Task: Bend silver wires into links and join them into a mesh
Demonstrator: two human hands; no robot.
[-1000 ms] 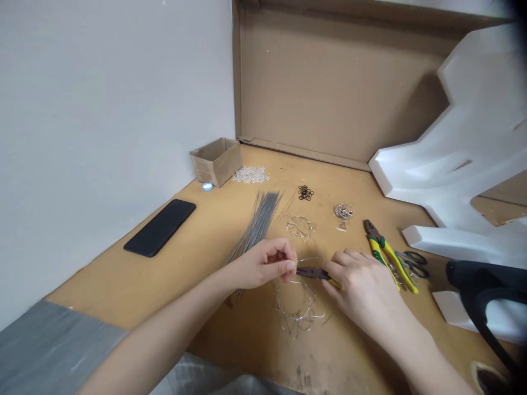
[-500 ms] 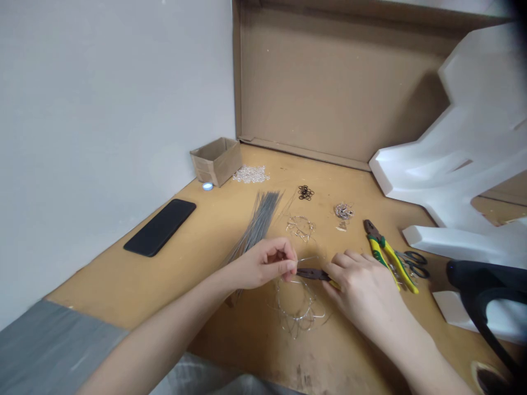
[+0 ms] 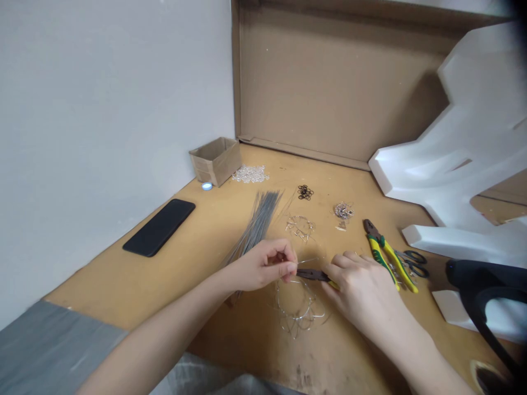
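My left hand (image 3: pixel 272 264) pinches a thin silvery wire (image 3: pixel 308 260) between thumb and fingers; a wire end sticks out to the right. My right hand (image 3: pixel 358 277) is wrapped round dark-jawed pliers (image 3: pixel 313 274) with a yellow handle, mostly hidden in the palm. Their jaw tips reach the left fingertips, and I cannot tell whether they grip the wire. Just below both hands lies a ring of bent wire (image 3: pixel 304 317) with loose ends. A bundle of straight grey wires (image 3: pixel 257 219) runs behind my left wrist.
Beyond the hands lie another wire ring (image 3: pixel 300 227), black rings (image 3: pixel 305 192), and a small wire coil (image 3: pixel 343 210). On the right are yellow-green pliers (image 3: pixel 387 255), scissors (image 3: pixel 415 263) and white foam (image 3: pixel 411 175). A phone (image 3: pixel 160 227), cardboard box (image 3: pixel 216 162) and clear bits (image 3: pixel 250 174) lie left.
Almost nothing differs. Both hands keep their hold, the pliers staying at the left fingertips; the whole view has shifted very slightly.
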